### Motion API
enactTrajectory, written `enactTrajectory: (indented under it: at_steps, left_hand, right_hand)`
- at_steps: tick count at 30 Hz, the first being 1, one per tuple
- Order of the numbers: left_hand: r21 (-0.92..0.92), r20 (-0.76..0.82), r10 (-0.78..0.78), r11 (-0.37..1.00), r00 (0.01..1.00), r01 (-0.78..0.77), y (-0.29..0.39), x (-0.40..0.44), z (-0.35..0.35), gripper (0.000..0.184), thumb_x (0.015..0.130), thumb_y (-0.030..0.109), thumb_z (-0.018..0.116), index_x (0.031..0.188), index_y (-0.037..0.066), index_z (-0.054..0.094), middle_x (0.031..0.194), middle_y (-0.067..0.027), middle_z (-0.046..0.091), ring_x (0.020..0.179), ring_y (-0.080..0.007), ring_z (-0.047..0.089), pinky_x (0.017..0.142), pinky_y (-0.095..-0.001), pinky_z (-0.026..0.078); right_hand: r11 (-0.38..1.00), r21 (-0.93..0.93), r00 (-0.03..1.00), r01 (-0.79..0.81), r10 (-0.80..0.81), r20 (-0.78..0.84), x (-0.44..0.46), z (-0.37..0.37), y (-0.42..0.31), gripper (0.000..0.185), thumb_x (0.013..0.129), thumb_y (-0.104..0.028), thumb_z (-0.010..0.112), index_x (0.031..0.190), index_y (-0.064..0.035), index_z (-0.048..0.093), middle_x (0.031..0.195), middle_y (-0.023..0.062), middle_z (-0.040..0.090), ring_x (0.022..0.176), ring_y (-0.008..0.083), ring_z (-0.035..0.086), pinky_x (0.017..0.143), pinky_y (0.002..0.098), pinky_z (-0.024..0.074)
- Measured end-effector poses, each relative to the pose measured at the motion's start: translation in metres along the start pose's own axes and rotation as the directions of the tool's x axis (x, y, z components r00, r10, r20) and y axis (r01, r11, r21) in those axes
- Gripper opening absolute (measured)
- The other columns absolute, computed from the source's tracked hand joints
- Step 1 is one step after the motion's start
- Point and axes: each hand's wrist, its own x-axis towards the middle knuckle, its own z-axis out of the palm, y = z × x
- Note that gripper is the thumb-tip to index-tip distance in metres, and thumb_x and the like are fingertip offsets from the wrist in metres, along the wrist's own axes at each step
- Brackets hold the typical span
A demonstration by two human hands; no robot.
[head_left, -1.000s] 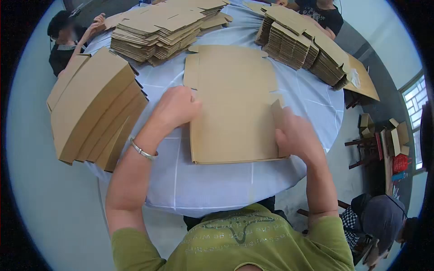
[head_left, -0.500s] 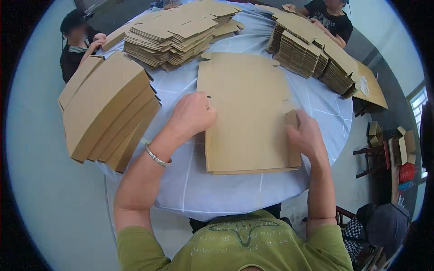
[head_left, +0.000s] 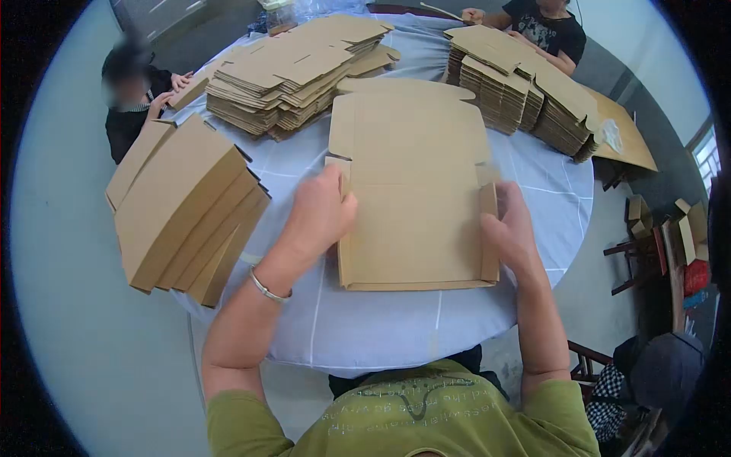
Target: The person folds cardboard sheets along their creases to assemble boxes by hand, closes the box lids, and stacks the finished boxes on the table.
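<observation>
A partly folded brown cardboard box (head_left: 411, 221) lies in front of me, its lid panel stretching away toward the far side. Low walls stand up along its near edge and both sides. At the left wall, my left hand (head_left: 324, 206) is closed with its fingers gripping the cardboard, and a bracelet shows on that wrist. My right hand (head_left: 515, 225) pinches the right wall between thumb and fingers; some of those fingers are hidden behind it.
Folded boxes (head_left: 186, 206) are piled at the left. Flat cardboard sheets (head_left: 297, 68) are stacked at the back, with another stack (head_left: 525, 80) at the back right, all on a white tablecloth (head_left: 381, 327). People sit at the far left, far right and near right.
The box's left side wall has come upright under my left hand, and the lid panel's side flaps show more. My right hand keeps its hold. The whole view has shifted slightly.
</observation>
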Motion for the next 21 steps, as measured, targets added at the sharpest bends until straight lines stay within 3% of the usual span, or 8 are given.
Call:
enactTrajectory:
  at_steps: [4, 6, 10, 13, 15, 16, 18, 21]
  left_hand:
    - [-0.045, -0.004, -0.079, 0.996, 0.997, 0.078, 0.001, -0.002, 0.011, 0.038, 0.077, 0.005, 0.061, 0.111, -0.007, 0.048, 0.080, -0.0229, 0.065, 0.078, -0.0426, 0.063, 0.070, -0.0457, 0.051]
    - [-0.071, -0.105, 0.046, 0.996, 0.993, -0.054, -0.001, -0.002, 0.016, 0.049, 0.078, 0.003, 0.058, 0.122, -0.006, 0.039, 0.082, -0.0235, 0.065, 0.078, -0.0389, 0.065, 0.071, -0.0439, 0.051]
    - [-0.144, -0.060, -0.025, 0.989, 0.998, 0.016, -0.004, 0.002, 0.016, 0.045, 0.078, 0.002, 0.058, 0.120, -0.009, 0.044, 0.087, -0.0221, 0.067, 0.077, -0.0318, 0.067, 0.069, -0.0400, 0.051]
    - [-0.390, -0.046, -0.061, 0.920, 0.997, 0.038, -0.010, 0.005, 0.018, 0.034, 0.078, 0.006, 0.059, 0.110, -0.008, 0.058, 0.086, -0.0192, 0.066, 0.082, -0.0339, 0.066, 0.074, -0.0421, 0.052]
    - [-0.558, 0.247, -0.190, 0.774, 0.950, 0.300, -0.011, 0.006, 0.014, 0.032, 0.082, 0.011, 0.063, 0.109, -0.006, 0.061, 0.091, -0.0118, 0.067, 0.081, -0.0160, 0.065, 0.072, -0.0298, 0.051]
    - [-0.560, 0.245, -0.188, 0.773, 0.951, 0.297, -0.008, 0.006, 0.013, 0.032, 0.082, 0.011, 0.063, 0.109, -0.006, 0.061, 0.091, -0.0118, 0.067, 0.081, -0.0160, 0.065, 0.072, -0.0298, 0.051]
    - [-0.807, 0.262, -0.221, 0.484, 0.940, 0.338, -0.001, 0.006, 0.011, 0.032, 0.087, 0.019, 0.064, 0.109, -0.005, 0.061, 0.091, -0.0047, 0.067, 0.084, -0.0043, 0.057, 0.071, -0.0202, 0.047]
    - [-0.816, 0.379, -0.282, 0.347, 0.881, 0.462, -0.010, 0.010, 0.010, 0.031, 0.089, 0.021, 0.062, 0.111, -0.001, 0.063, 0.091, -0.0074, 0.068, 0.081, -0.0089, 0.061, 0.070, -0.0212, 0.048]
  right_hand:
    - [0.999, -0.046, 0.997, 0.023, -0.026, -0.070, -0.002, 0.005, -0.001, 0.052, 0.078, 0.001, 0.050, 0.129, 0.0048, 0.039, 0.120, 0.0228, 0.057, 0.098, 0.0296, 0.064, 0.084, 0.0376, 0.0518]
    - [0.997, -0.067, 0.994, 0.044, -0.050, -0.099, -0.002, 0.006, -0.001, 0.054, 0.078, 0.002, 0.050, 0.131, 0.0038, 0.038, 0.122, 0.0223, 0.058, 0.100, 0.0297, 0.064, 0.085, 0.0378, 0.0520]
    - [0.999, -0.001, 0.999, 0.034, -0.034, -0.008, 0.001, 0.001, -0.003, 0.055, 0.077, 0.003, 0.051, 0.131, -0.0002, 0.042, 0.117, 0.0196, 0.061, 0.096, 0.0264, 0.064, 0.082, 0.0348, 0.0522]
    - [0.994, 0.113, 0.999, -0.006, 0.000, 0.048, 0.002, 0.000, 0.004, 0.055, 0.075, 0.004, 0.052, 0.130, -0.0023, 0.046, 0.106, 0.0148, 0.063, 0.087, 0.0201, 0.062, 0.078, 0.0311, 0.0514]
    - [0.984, 0.178, 0.999, -0.002, -0.006, 0.045, 0.002, -0.001, 0.004, 0.055, 0.074, 0.005, 0.052, 0.129, -0.0030, 0.048, 0.101, 0.0121, 0.063, 0.084, 0.0166, 0.060, 0.075, 0.0292, 0.0506]
    - [0.978, 0.209, 0.999, -0.029, 0.021, 0.042, 0.001, -0.002, 0.003, 0.056, 0.074, 0.005, 0.051, 0.129, -0.0035, 0.048, 0.098, 0.0102, 0.061, 0.083, 0.0145, 0.058, 0.074, 0.0279, 0.0495]
    - [0.970, 0.238, 0.998, -0.055, 0.046, 0.043, 0.002, -0.003, 0.004, 0.056, 0.073, 0.006, 0.051, 0.129, -0.0040, 0.048, 0.096, 0.0083, 0.060, 0.082, 0.0123, 0.056, 0.072, 0.0267, 0.0484]
    - [0.964, 0.265, 0.998, 0.019, -0.036, 0.056, 0.003, -0.003, 0.012, 0.058, 0.074, 0.004, 0.051, 0.131, -0.0059, 0.047, 0.101, 0.0091, 0.060, 0.087, 0.0116, 0.055, 0.075, 0.0250, 0.0478]
